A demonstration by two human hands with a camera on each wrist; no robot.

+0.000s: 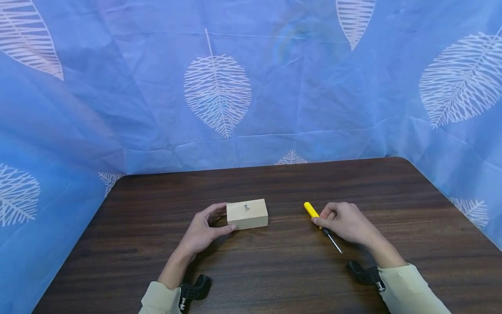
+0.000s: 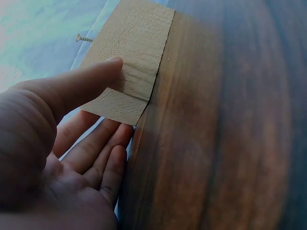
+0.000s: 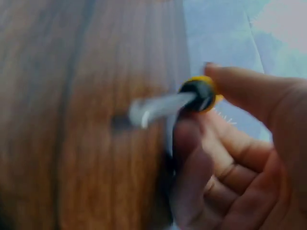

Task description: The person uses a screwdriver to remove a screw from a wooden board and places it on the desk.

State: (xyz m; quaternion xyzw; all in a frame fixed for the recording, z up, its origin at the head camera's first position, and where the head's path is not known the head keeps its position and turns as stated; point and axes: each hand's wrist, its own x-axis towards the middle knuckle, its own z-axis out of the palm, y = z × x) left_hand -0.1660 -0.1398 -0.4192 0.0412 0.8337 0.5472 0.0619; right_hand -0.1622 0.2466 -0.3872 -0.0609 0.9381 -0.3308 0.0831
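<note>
A pale wooden block (image 1: 247,221) lies on the table with a screw (image 1: 246,208) standing up out of its top face. My left hand (image 1: 204,229) holds the block's left end, thumb along the near side and fingers at the far side. In the left wrist view the thumb lies against the block (image 2: 139,43), and the screw (image 2: 84,38) juts from its top. To the right, my right hand (image 1: 345,222) pinches a screwdriver (image 1: 311,210) by its yellow and black handle. Its metal shaft points toward me. In the right wrist view the screwdriver shaft (image 3: 163,109) is blurred.
The dark wood-grain table (image 1: 274,279) runs out to a back edge with rounded corners. Behind and beside it hangs a blue cloth (image 1: 294,100) with white leaf prints. A black wrist mount (image 1: 196,288) sits on the left wrist, and another mount (image 1: 364,274) on the right.
</note>
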